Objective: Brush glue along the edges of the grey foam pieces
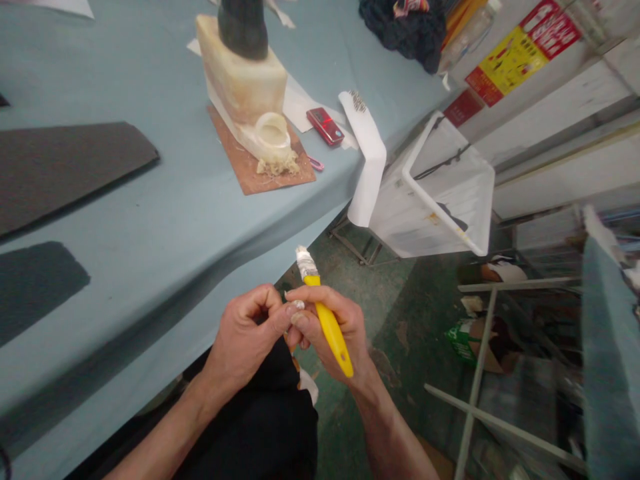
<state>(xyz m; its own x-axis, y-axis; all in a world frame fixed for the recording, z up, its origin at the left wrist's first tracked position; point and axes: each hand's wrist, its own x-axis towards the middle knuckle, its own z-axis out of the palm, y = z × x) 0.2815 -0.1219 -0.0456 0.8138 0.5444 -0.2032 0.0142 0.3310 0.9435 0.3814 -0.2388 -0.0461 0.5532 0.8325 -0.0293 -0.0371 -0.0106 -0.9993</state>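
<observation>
A flat paintbrush (327,320) with a yellow handle and white-coated bristles rests in my right hand (345,320), between thumb and forefinger, bristles pointing away from me. My left hand (250,330) is closed in a pinch, its thumb meeting the fingertips of my right hand. White residue shows at the left thumb tip, and whatever the left fingers hold, if anything, is hidden. Beyond my hands, a cream-coloured glue container (245,93) with a round spout stands on a brown board (253,181) on the table. Dried, crumbly glue clings below the spout.
The table (165,200) has a blue-grey cover and bears dark sheet pieces (65,167). Near its edge lie a red box-like device (325,127) and a curled white paper strip (367,150). A white plastic bin (405,220) stands right of it; a metal frame (477,373) is at lower right.
</observation>
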